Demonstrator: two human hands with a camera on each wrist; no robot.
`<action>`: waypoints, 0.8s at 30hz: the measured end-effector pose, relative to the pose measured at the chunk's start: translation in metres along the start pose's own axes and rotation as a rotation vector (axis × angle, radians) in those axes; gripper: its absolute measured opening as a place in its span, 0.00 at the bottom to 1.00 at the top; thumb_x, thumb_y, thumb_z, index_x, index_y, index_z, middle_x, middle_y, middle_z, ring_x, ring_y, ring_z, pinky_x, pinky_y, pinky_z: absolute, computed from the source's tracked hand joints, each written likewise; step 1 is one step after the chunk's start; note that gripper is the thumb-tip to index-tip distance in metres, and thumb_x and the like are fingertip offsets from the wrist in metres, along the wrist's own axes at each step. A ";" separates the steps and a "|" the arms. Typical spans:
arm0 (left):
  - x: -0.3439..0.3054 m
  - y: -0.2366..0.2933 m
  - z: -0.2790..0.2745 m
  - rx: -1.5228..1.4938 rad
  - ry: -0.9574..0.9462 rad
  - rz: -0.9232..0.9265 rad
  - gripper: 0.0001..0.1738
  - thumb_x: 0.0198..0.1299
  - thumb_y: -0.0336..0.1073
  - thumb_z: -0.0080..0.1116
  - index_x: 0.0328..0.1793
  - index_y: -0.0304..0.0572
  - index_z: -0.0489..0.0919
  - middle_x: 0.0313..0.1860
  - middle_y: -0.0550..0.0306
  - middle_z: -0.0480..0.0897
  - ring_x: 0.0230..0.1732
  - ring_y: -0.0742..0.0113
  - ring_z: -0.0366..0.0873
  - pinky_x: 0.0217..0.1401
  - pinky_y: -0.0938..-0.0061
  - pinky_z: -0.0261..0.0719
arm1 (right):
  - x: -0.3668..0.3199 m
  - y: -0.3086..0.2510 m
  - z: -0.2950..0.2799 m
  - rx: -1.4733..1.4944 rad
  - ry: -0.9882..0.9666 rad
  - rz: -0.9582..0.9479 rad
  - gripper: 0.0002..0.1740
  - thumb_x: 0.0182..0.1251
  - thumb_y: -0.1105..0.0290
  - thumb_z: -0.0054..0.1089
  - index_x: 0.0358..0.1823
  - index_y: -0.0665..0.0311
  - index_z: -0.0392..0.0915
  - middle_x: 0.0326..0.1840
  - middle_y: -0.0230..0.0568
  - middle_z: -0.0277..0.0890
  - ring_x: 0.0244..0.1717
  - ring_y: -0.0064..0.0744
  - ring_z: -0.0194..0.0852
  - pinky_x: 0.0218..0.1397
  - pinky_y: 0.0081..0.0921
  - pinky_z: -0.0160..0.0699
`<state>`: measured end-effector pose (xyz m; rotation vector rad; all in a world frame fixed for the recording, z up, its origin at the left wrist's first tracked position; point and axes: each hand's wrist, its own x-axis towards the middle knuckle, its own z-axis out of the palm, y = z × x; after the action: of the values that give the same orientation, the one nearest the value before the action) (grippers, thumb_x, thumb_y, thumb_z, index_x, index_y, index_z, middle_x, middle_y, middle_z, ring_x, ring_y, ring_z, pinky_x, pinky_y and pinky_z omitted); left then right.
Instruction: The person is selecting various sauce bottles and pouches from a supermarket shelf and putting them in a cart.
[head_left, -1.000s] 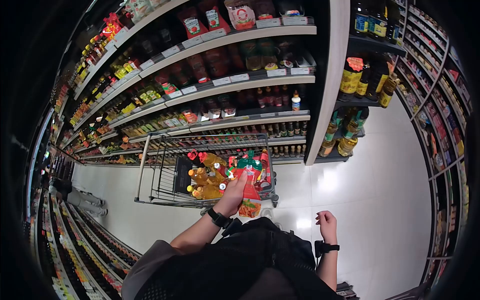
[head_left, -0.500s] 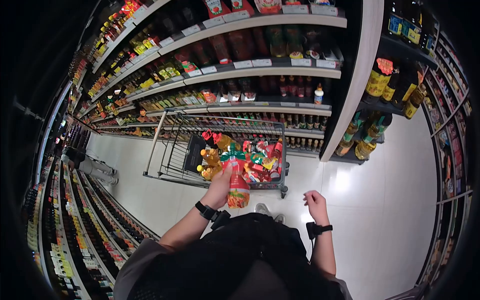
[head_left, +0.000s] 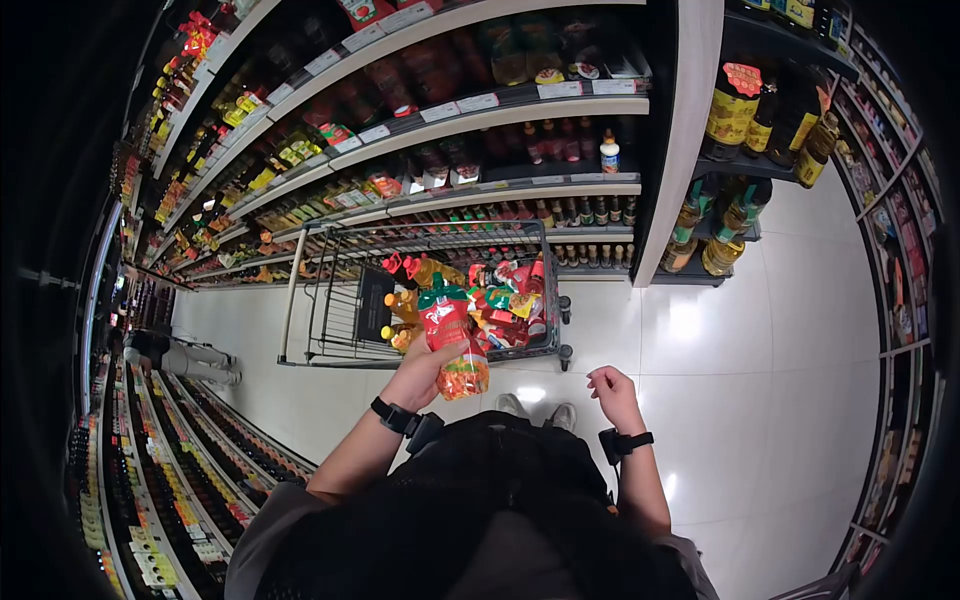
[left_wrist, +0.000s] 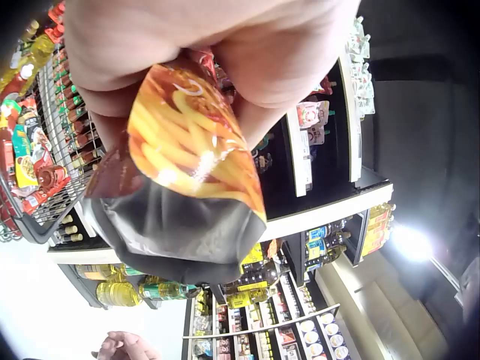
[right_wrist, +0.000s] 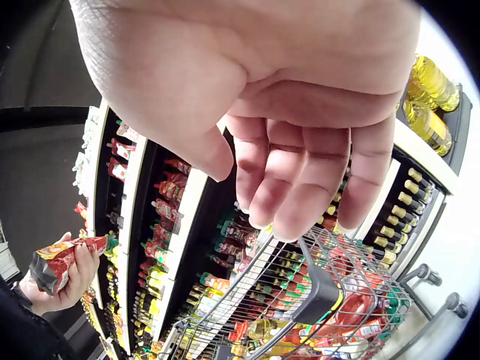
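My left hand [head_left: 418, 375] grips a red sauce pouch [head_left: 445, 318] with a green spout cap, held up over the near side of the shopping cart [head_left: 296, 290]. In the left wrist view the pouch's lower end [left_wrist: 191, 142] shows a picture of pasta or fries above a dark base, with fingers wrapped round it. My right hand [head_left: 617, 395] hangs to the right of the cart, holding nothing. Its fingers [right_wrist: 289, 176] are loosely curled in the right wrist view. Inside the cart lie yellow oil bottles [head_left: 402, 303] and several red packs [head_left: 512, 275].
Long shelves [head_left: 440, 125] of sauces and bottles run behind the cart. An end rack [head_left: 700, 215] with large oil bottles stands to the right. More shelving [head_left: 150, 480] lines the left, where another person [head_left: 185, 358] is. White floor tiles [head_left: 720, 400] spread at right.
The pouch in my left hand has shifted left and slightly up in the head view, and more of its front shows. The right hand has moved a little left and up, still holding nothing.
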<state>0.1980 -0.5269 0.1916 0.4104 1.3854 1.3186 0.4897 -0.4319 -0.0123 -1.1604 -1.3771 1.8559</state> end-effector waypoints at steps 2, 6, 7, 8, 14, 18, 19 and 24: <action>0.001 0.005 0.008 -0.002 0.006 0.011 0.16 0.67 0.26 0.59 0.60 0.38 0.74 0.50 0.56 0.83 0.51 0.65 0.84 0.54 0.68 0.84 | 0.000 -0.002 -0.001 0.000 0.015 0.001 0.10 0.73 0.74 0.50 0.41 0.70 0.80 0.31 0.35 0.79 0.29 0.20 0.75 0.36 0.19 0.77; 0.013 0.006 0.001 -0.035 -0.035 0.009 0.18 0.68 0.26 0.58 0.62 0.40 0.73 0.52 0.57 0.83 0.52 0.65 0.83 0.55 0.67 0.84 | 0.004 -0.004 -0.002 -0.007 0.044 -0.001 0.10 0.74 0.73 0.50 0.40 0.70 0.80 0.31 0.35 0.79 0.29 0.20 0.74 0.36 0.19 0.77; 0.015 0.007 -0.002 -0.017 -0.033 0.010 0.18 0.68 0.27 0.57 0.63 0.40 0.72 0.52 0.57 0.83 0.52 0.65 0.83 0.55 0.67 0.84 | 0.006 -0.003 0.000 -0.005 0.044 -0.016 0.10 0.74 0.73 0.50 0.40 0.70 0.80 0.31 0.35 0.79 0.29 0.20 0.74 0.36 0.19 0.77; 0.017 0.010 -0.006 0.001 -0.031 0.011 0.17 0.69 0.27 0.57 0.63 0.41 0.72 0.52 0.57 0.83 0.52 0.65 0.83 0.55 0.67 0.84 | 0.008 -0.003 0.002 -0.010 0.047 -0.022 0.10 0.74 0.73 0.50 0.40 0.70 0.80 0.31 0.35 0.79 0.29 0.20 0.74 0.36 0.19 0.77; 0.023 0.022 -0.028 -0.071 -0.038 0.042 0.16 0.69 0.27 0.57 0.61 0.39 0.74 0.52 0.56 0.83 0.51 0.67 0.84 0.52 0.68 0.85 | 0.015 -0.012 0.022 -0.021 0.068 -0.037 0.10 0.74 0.71 0.52 0.41 0.69 0.81 0.30 0.36 0.81 0.30 0.21 0.77 0.35 0.19 0.78; 0.036 0.026 -0.054 -0.083 -0.057 0.034 0.15 0.69 0.30 0.58 0.59 0.40 0.75 0.51 0.58 0.83 0.50 0.67 0.84 0.51 0.68 0.86 | 0.025 -0.024 0.046 -0.073 0.051 -0.047 0.10 0.74 0.70 0.53 0.42 0.69 0.81 0.31 0.36 0.82 0.29 0.21 0.77 0.34 0.19 0.77; 0.040 0.028 -0.062 -0.099 -0.068 0.034 0.15 0.69 0.30 0.58 0.59 0.40 0.75 0.51 0.58 0.83 0.50 0.67 0.84 0.51 0.68 0.86 | 0.028 -0.029 0.054 -0.091 0.059 -0.047 0.10 0.74 0.70 0.53 0.42 0.69 0.81 0.31 0.36 0.82 0.29 0.21 0.77 0.34 0.19 0.77; 0.067 0.046 -0.106 -0.174 -0.063 0.032 0.13 0.68 0.30 0.58 0.57 0.41 0.75 0.50 0.58 0.84 0.48 0.68 0.84 0.50 0.67 0.86 | 0.054 -0.061 0.103 -0.236 -0.046 -0.051 0.10 0.74 0.70 0.54 0.43 0.70 0.81 0.33 0.36 0.81 0.31 0.21 0.77 0.36 0.20 0.78</action>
<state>0.0674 -0.5062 0.1738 0.3541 1.2059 1.4282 0.3704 -0.4163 0.0391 -1.1896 -1.6719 1.7289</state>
